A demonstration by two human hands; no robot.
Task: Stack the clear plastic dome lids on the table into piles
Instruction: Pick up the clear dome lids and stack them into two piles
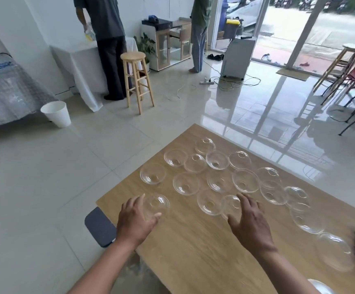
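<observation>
Many clear dome lids (pixel 245 180) scattered on wooden table (pixel 193 247), both hands (pixel 135 217) spread wide, seemingly touching lids

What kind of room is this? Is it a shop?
Probably a small shop or workroom, not a home kitchen. A glass front faces the street, many dome lids cover a wooden table, and a stool stands nearby.

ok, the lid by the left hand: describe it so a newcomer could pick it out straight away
Start at the wooden table and go to its near-left corner, where the left hand reaches in. The clear dome lid lies just past its fingers, hole facing up. It sits alone by the left edge, apart from the packed cluster of lids further right.
</observation>
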